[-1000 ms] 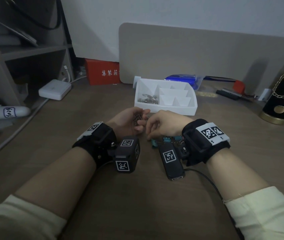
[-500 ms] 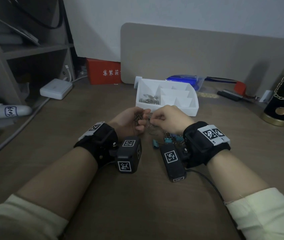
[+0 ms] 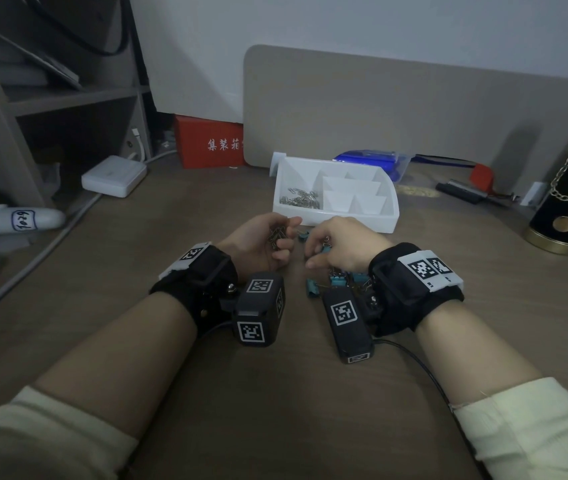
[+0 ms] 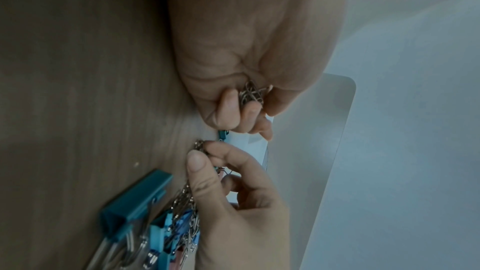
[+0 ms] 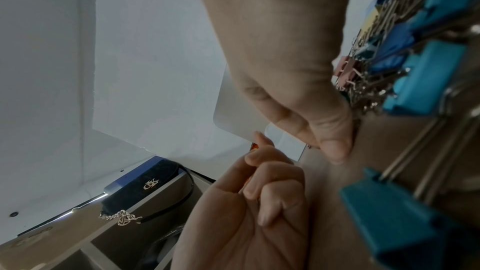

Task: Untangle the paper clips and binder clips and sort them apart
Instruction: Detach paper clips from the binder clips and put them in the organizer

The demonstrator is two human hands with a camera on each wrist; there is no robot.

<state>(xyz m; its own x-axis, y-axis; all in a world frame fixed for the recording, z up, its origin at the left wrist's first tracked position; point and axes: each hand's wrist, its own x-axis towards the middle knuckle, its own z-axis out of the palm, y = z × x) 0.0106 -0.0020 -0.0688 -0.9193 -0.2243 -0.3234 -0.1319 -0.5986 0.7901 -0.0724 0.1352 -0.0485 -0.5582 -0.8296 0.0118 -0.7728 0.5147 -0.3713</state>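
Partly sorted: some paper clips [image 3: 301, 199] in tray [image 3: 338, 221]; left hand [image 3: 258, 244] clutches loose clips, right hand [image 3: 339, 245] pinches remaining tangle [image 4: 182, 202].

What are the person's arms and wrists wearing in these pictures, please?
Cream sleeves are pushed up both forearms. Each wrist has a black strap with a white plate of black square codes, and a black camera box carrying similar codes. A thin dark cable trails from the right one.

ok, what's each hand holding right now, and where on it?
Left hand grips a bunch of silver wire paper clips in its curled fingers. Right hand pinches a paper clip at the edge of the tangled clip pile.
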